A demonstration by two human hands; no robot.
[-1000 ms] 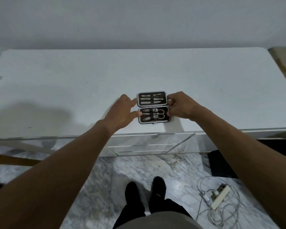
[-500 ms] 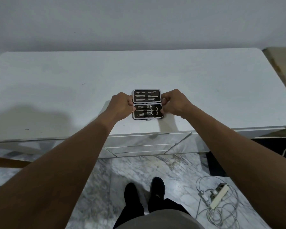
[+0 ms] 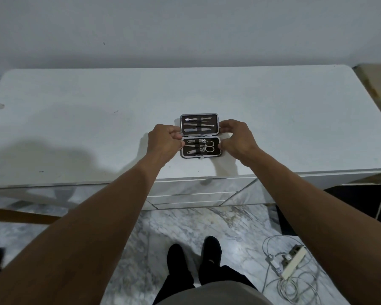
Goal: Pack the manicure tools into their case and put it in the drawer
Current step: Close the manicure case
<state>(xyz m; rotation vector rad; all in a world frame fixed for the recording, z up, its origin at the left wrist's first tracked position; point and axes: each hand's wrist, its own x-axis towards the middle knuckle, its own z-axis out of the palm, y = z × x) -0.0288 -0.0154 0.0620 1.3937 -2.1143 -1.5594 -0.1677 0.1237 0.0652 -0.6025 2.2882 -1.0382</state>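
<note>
A small manicure case (image 3: 200, 136) lies open flat on the white dresser top (image 3: 97, 119), near the front edge. Its dark lining holds metal tools under straps: slim files and pushers in the far half, clippers and small scissors (image 3: 208, 146) in the near half. My left hand (image 3: 163, 143) grips the case's left edge at the hinge line with pinched fingers. On the opposite side my right hand (image 3: 235, 139) holds the right edge, fingers on the far half and thumb at the near half. Drawer fronts (image 3: 191, 195) show below the top, shut.
A wall stands behind the dresser. On the marble floor at the right lie a power strip (image 3: 294, 261) and coiled cables (image 3: 293, 289). My feet in black shoes (image 3: 194, 256) stand in front of the drawers. A wooden bar (image 3: 13, 216) crosses at lower left.
Both hands have closed in on the case's side edges, from loosely touching it to pinching it. The case stays open and flat in nearly the same spot.
</note>
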